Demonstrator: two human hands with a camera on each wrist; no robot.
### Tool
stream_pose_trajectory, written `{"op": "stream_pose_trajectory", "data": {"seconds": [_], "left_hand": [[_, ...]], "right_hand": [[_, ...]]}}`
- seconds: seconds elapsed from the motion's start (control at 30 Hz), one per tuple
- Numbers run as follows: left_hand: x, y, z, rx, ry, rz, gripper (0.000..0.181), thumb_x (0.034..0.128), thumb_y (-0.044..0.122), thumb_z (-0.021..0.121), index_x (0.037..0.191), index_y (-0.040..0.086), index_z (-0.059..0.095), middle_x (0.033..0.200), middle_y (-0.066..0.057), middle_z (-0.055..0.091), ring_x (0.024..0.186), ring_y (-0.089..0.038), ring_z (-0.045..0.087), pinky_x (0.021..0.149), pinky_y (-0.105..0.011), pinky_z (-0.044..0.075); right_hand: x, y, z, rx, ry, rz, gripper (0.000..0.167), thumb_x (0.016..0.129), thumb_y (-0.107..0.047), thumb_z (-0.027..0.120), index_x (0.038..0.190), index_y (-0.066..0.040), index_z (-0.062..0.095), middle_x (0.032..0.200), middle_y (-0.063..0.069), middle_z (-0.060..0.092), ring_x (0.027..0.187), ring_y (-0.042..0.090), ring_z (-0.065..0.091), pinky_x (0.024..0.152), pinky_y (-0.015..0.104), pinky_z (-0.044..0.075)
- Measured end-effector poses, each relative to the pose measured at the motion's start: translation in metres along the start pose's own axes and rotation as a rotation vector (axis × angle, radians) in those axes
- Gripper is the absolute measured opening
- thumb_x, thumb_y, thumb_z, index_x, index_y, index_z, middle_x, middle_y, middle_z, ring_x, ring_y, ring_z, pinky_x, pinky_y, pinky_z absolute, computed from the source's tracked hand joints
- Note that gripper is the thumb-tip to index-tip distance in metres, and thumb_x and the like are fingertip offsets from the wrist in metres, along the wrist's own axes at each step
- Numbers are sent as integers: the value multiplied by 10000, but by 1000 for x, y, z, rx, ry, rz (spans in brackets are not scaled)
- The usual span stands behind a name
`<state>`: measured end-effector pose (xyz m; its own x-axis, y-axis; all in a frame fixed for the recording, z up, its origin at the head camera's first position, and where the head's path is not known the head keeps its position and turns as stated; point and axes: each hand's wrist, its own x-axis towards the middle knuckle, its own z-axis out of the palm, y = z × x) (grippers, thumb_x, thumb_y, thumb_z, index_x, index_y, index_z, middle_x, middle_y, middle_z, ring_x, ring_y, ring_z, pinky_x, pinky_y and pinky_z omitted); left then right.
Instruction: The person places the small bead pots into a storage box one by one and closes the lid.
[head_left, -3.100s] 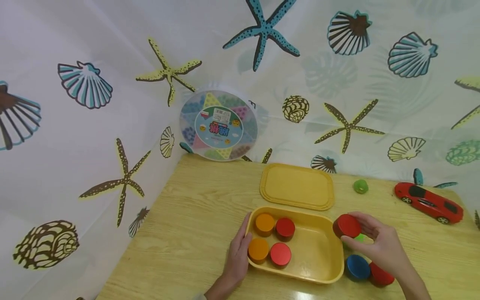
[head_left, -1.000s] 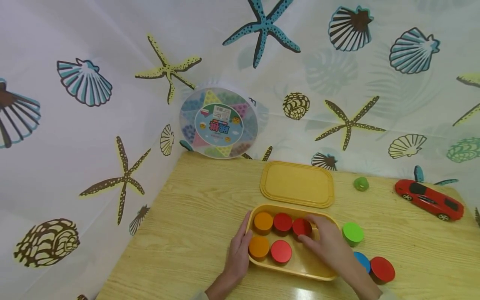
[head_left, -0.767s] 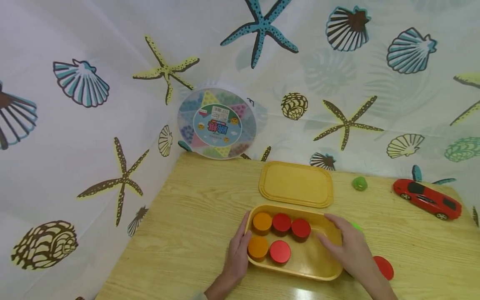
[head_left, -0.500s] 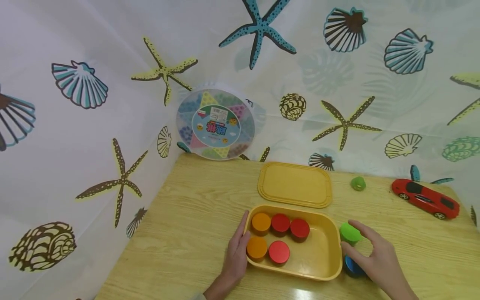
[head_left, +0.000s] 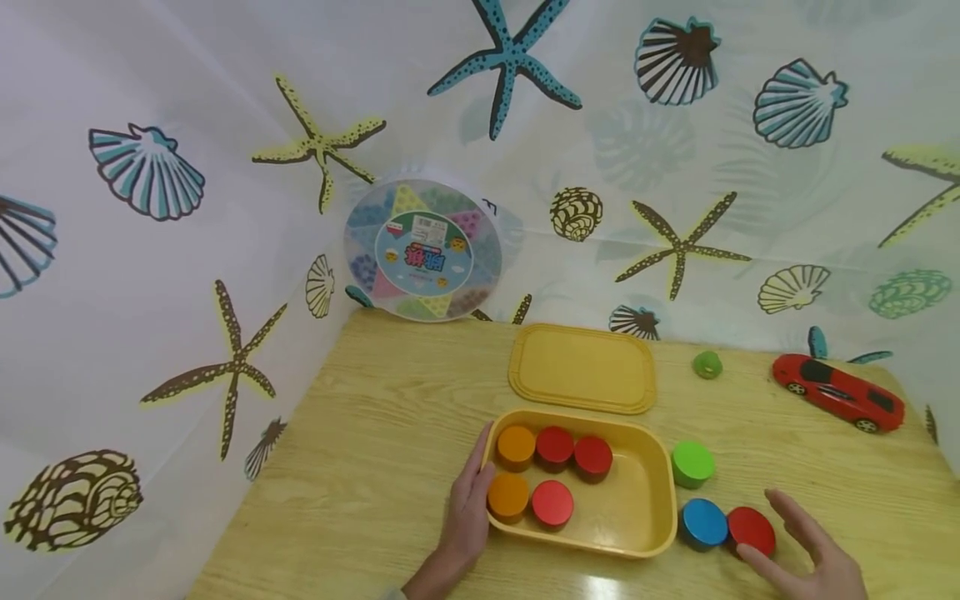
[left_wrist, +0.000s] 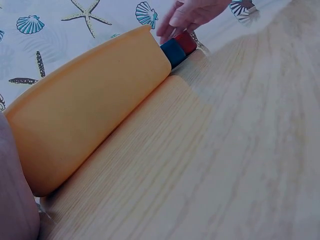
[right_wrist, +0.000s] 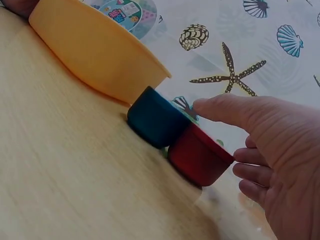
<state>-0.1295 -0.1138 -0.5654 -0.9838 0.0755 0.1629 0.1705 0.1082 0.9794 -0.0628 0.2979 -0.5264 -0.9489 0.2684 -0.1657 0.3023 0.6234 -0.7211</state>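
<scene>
My left hand (head_left: 467, 508) rests along the left end of a yellow box (head_left: 654, 492), its fingers straight against the outer wall. Inside the box are two orange round blocks (head_left: 516, 448) at the left and three red round blocks (head_left: 552, 504) beside them. My right hand (head_left: 813, 554) is spread around the right side of a loose red round block (head_left: 752, 530), with a gap between thumb and fingers. In the right wrist view, its fingertips are close to the red block; contact is unclear. A blue round block (head_left: 705, 524) stands against that red one.
A green round block (head_left: 693, 463) stands right of the box. Behind the box lies a yellow lid (head_left: 582, 369). Farther back are a small green toy (head_left: 707, 364) and a red toy car (head_left: 838, 393). A round board game box (head_left: 423, 250) leans on the patterned cloth.
My right hand set a red block into the box beside the other red one, let go, and moved out right, past the green and blue blocks, to the loose red one. My left hand stayed.
</scene>
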Motion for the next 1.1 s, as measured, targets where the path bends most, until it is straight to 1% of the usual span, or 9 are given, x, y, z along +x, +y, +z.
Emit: {"op": "stream_pose_trajectory", "data": {"seconds": [0.03,0.1,0.23,0.33,0.73,0.8,0.93,1.03,1.1], "left_hand": [[0,-1,-1,3,2,0,534,1155,209,307,1681,237,221,1724,-77,240,1564,-145,220,1213,-149,166],[-1,-1,-2,3,5,1,534,1154,206,309,1680,230,222,1724,-79,242,1563,-140,220,1214,-147,167],[-1,-2,-2,-8,3,13,537,1155,197,303,1683,162,213,1726,-84,236,1564,-136,215,1217,-149,170],[-1,-3,-3,-19,-2,21,539,1155,192,300,1680,115,205,1728,-91,231,1565,-135,210,1217,-149,172],[-2,-1,-6,-35,-20,34,534,1162,201,274,1684,139,177,1733,-123,197,1576,-167,184,1215,-140,170],[-2,-2,-5,-36,-18,31,536,1162,203,277,1683,125,179,1732,-123,201,1577,-175,187,1213,-136,170],[-2,-1,-4,-40,-19,28,537,1161,197,276,1678,89,179,1731,-131,200,1581,-204,185,1213,-136,167],[-1,-1,-2,-43,-21,24,537,1161,185,276,1677,73,176,1732,-131,196,1584,-218,180,1211,-133,163],[0,-1,-2,-43,-20,17,536,1160,174,280,1676,70,180,1732,-122,202,1583,-216,183,1207,-127,163]], "right_hand": [[0,3,2,26,-18,27,1090,830,-617,811,1618,-20,352,1571,250,473,1418,448,450,1013,200,504],[1,8,5,33,-46,74,1162,782,-640,838,1632,-33,328,1585,225,468,1427,411,459,951,140,488],[2,14,13,31,-68,105,1251,712,-627,898,1634,-20,310,1589,260,440,1442,448,433,1135,565,431],[1,16,16,14,-51,90,1230,701,-603,917,1615,-7,349,1567,292,447,1434,490,423,1147,659,367],[-1,15,23,-11,21,21,1077,752,-607,883,1540,3,476,1485,280,552,1374,474,495,1109,665,389],[-1,16,24,-19,37,26,1059,745,-619,882,1524,-8,506,1468,267,574,1359,455,516,1094,638,415],[-3,18,26,-21,120,27,987,717,-590,916,1474,-50,584,1395,208,655,1238,297,625,973,243,494],[-4,16,27,27,194,61,941,702,-542,945,1448,-70,617,1364,178,683,1061,41,642,757,30,398],[-6,14,27,87,238,92,914,703,-483,965,1442,-67,623,1367,183,680,972,-93,594,733,-1,398]]}}
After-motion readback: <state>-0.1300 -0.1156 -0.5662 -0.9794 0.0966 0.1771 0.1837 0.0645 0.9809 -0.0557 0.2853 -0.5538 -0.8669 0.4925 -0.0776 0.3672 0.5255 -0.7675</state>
